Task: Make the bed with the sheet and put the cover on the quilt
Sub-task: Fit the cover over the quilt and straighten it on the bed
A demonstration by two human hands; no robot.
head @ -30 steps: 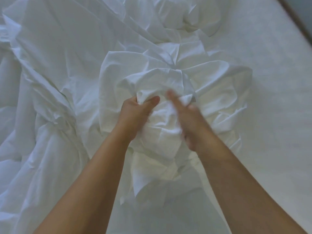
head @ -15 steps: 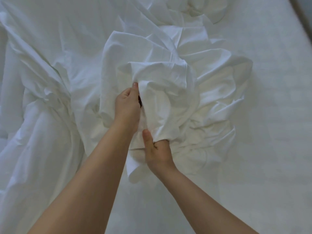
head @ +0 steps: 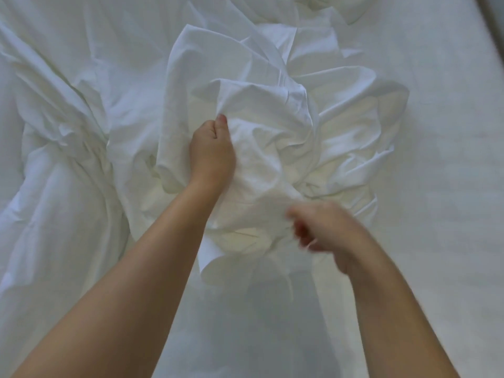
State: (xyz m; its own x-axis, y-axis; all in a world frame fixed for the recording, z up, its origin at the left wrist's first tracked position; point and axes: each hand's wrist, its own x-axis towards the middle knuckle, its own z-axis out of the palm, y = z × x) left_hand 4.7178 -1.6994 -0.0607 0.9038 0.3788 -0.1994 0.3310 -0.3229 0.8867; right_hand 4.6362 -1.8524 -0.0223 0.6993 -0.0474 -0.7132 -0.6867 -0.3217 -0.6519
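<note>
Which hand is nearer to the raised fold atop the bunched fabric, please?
Left. Left hand grips fabric just under the raised fold; the blurred right hand is well below it.

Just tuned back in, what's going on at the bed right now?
A person is sorting a crumpled bunch of white cloth on the mattress. The left hand grips a fold near the top of the bunch. The right hand is at its lower edge, motion-blurred, so whether it holds cloth is unclear. More white bedding lies heaped on the left; nothing is spread flat yet.
</note>
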